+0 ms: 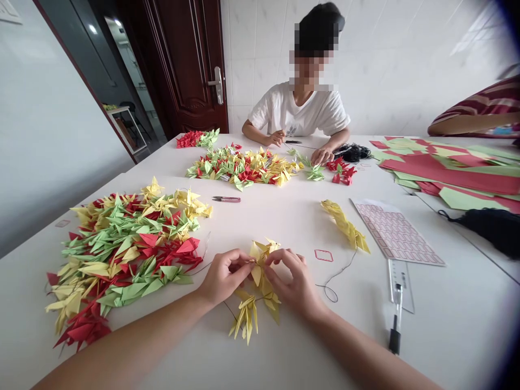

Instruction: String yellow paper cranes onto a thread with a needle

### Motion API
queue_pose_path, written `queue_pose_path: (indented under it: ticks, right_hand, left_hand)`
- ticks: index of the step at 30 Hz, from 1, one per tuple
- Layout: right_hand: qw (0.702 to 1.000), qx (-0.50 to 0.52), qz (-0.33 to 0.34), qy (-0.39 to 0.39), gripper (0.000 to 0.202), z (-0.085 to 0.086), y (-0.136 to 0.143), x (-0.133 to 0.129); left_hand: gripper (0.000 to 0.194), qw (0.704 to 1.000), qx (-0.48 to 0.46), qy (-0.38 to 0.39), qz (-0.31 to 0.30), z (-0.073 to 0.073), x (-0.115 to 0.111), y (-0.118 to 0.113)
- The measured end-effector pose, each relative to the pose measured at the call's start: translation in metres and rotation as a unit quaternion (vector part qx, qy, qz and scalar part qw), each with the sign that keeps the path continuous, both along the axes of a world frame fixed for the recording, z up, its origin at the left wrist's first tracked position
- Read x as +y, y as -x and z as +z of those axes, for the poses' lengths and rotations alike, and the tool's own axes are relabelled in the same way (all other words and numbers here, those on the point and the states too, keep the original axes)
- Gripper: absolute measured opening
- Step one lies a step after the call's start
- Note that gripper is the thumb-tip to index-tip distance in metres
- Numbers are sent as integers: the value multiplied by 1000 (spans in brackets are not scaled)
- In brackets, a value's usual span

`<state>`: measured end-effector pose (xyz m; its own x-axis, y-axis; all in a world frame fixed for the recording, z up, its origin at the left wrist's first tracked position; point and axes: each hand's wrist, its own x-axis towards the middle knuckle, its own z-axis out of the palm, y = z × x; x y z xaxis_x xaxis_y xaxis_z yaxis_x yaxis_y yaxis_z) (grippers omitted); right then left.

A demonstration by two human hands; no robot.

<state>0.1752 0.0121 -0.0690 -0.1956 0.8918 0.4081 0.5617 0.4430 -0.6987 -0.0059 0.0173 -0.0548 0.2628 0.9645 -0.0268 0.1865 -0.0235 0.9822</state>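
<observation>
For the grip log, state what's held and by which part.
Left hand and right hand seem to pinch yellow folded paper at its sides; exact part can't be told.

The single view looks out from the person's head, facing forward and steeply enough down to take in most of a white table (280, 216). It stands close above the forearms (142, 338), which enter from the bottom edge; farther off come a seated co-worker (304, 111), a tiled wall (260, 65) and a dark wooden door (182, 65). Its right-hand corners curve into darkness.

Paper heap (134, 244) blocks left hand (225, 276); tabletop (351, 319) opens rightward.
</observation>
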Motion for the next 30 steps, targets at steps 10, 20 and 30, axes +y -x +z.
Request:
queue_pose_path:
  ticks: [10,20,30]
  right_hand:
    - [999,8,-18,-26,11,0,0,5]
    - [999,22,-28,-19,12,-1,0,4]
    - [998,38,-33,-22,13,1,1,5]
  left_hand:
    - [21,999,8,-41,27,-1,2,-1]
    - [21,998,1,-54,33,-1,1,-1]
    - [23,997,5,-59,49,0,3,-1]
